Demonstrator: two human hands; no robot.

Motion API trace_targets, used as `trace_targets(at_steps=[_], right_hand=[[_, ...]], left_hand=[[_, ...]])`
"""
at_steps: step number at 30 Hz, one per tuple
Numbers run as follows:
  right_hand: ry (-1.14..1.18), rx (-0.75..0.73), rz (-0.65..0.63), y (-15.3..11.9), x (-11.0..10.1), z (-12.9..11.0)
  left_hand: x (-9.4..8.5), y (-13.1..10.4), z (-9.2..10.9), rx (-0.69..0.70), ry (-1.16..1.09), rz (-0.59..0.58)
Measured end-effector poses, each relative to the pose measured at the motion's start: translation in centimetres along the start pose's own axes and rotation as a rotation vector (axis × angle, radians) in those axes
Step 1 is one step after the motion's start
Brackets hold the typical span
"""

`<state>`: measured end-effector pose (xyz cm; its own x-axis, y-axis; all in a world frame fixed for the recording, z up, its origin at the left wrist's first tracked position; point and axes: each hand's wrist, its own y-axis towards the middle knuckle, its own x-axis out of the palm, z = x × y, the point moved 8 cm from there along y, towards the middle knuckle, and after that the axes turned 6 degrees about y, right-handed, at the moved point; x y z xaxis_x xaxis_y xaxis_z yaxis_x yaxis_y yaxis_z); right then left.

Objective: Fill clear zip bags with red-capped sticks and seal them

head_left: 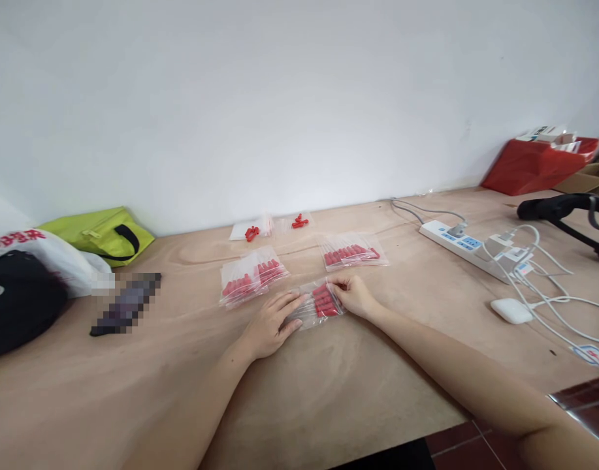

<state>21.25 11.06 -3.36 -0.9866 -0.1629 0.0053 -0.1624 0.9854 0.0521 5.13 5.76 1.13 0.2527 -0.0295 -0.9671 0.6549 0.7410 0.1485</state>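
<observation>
A small clear plastic bag (325,302) of red, tube-like pieces lies on the wooden table before me. My left hand (272,321) rests over the bag's left end, fingers stretched out. At the opposite end, my right hand (353,295) pinches the bag's upper right edge; the thumb is partly hidden. More filled bags (253,277) overlap just beyond my left hand, and another group of filled bags (354,251) lies beyond my right. Near the wall are loose red pieces (251,233) on flat clear bags, with a second small heap of red pieces (300,221) beside them.
A white power strip (463,245) with tangled cables and a white charger (511,311) occupies the right side. Behind it stands a red bag (532,163). A green bag (100,232), white plastic bag (68,258), black item (22,300) and blurred dark object (127,305) are at left.
</observation>
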Motion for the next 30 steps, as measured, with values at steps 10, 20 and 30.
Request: trace_targets(at_steps=[10, 20, 30], right_hand=[[-0.131, 0.014, 0.105, 0.5, -1.7, -0.7], [-0.051, 0.311, 0.096, -1.3, -4.3, 0.6], [0.145, 0.273, 0.143, -3.4, -2.4, -0.5]], left_hand=[[-0.3, -0.1, 0.6, 0.09, -0.038, 0.01], [-1.4, 0.0, -0.3, 0.014, 0.009, 0.234], [-0.6, 0.5, 0.3, -0.003, -0.066, 0.174]])
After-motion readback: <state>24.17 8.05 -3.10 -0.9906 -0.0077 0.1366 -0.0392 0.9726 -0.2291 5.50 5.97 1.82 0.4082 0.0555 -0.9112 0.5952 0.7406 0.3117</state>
